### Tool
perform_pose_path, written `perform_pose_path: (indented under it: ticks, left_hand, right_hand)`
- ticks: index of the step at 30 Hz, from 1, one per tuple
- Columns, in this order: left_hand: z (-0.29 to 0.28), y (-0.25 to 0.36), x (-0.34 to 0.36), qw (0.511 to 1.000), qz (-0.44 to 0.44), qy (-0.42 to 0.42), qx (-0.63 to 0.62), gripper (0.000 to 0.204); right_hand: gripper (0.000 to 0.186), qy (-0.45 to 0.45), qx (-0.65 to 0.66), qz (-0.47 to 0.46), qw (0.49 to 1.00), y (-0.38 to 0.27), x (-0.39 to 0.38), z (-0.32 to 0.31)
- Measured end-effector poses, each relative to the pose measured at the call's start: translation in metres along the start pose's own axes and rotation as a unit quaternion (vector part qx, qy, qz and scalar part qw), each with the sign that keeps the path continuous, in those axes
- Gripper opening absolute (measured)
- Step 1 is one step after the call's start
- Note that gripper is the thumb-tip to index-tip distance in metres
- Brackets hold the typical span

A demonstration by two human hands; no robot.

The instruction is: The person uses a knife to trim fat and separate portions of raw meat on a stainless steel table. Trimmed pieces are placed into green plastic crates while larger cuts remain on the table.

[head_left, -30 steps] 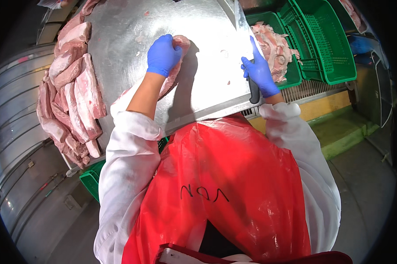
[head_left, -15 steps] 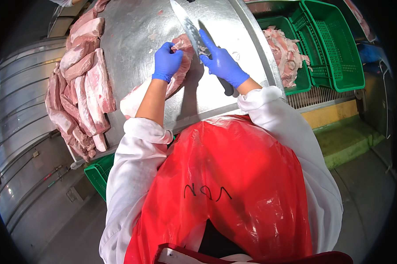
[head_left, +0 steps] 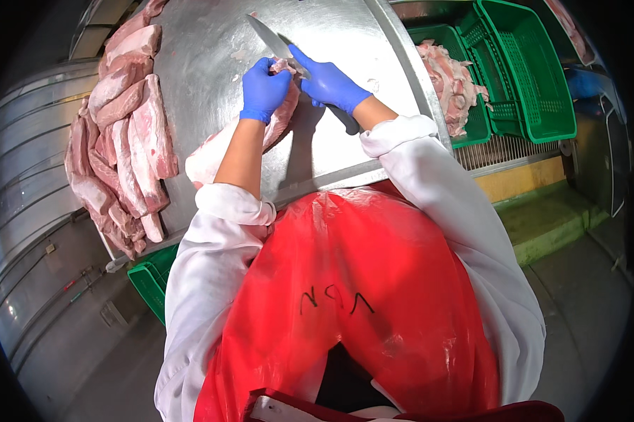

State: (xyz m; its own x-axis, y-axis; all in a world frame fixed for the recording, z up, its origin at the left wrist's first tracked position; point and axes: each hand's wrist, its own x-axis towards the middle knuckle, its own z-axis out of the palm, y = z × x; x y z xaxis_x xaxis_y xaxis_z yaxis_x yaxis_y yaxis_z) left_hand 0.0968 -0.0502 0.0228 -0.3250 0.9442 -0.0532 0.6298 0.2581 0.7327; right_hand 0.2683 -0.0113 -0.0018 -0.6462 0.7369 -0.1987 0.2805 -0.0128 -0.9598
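My left hand (head_left: pixel 264 91), in a blue glove, is closed on the upper end of a long pink-and-white strip of meat (head_left: pixel 208 151), which runs down under my left forearm on the steel table (head_left: pixel 190 49). Just right of it, my gloved right hand (head_left: pixel 327 84) grips a knife (head_left: pixel 267 34) with a dark handle. Its blade angles up and left over the meat's upper end, where the exact contact is hidden by my fingers. My right index finger stretches along the knife.
A pile of meat strips (head_left: pixel 127 141) lines the table's left side. Beyond the raised right edge, a green crate (head_left: pixel 471 126) holds meat trimmings (head_left: pixel 450 84), beside another green crate (head_left: pixel 545 91). A green crate (head_left: pixel 148 288) sits below the lower left corner. My red apron borders the near edge.
My right hand has carried the knife leftward from the table's right edge to beside my left hand, its blade now tilted left. My left hand stays on the meat.
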Motion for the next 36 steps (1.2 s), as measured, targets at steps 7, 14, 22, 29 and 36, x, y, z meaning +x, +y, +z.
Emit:
perform_pose_path:
  ticks: [7, 14, 22, 29, 36]
  left_hand:
    - [-0.013, -0.011, 0.005, 0.998, 0.015, 0.027, -0.051, 0.026]
    - [-0.022, -0.015, 0.023, 0.965, -0.044, 0.082, -0.245, 0.019]
    - [0.027, 0.064, -0.008, 0.928, -0.036, 0.197, -0.313, 0.022]
    - [0.066, 0.032, -0.009, 0.909, 0.036, 0.338, -0.243, 0.012]
    - [0.045, 0.057, -0.004, 0.871, 0.016, 0.357, -0.338, 0.016]
  right_hand:
    - [0.079, -0.057, -0.023, -0.025, 0.998, 0.023, -0.065, 0.005]
    - [0.076, -0.075, -0.011, 0.001, 0.997, 0.012, -0.026, 0.029]
    - [0.022, -0.071, 0.083, -0.05, 0.993, 0.154, 0.08, 0.076]
    - [0.025, 0.002, 0.183, 0.126, 0.975, 0.114, -0.011, 0.125]
    - [0.028, 0.078, 0.321, 0.037, 0.943, 0.076, -0.045, 0.15]
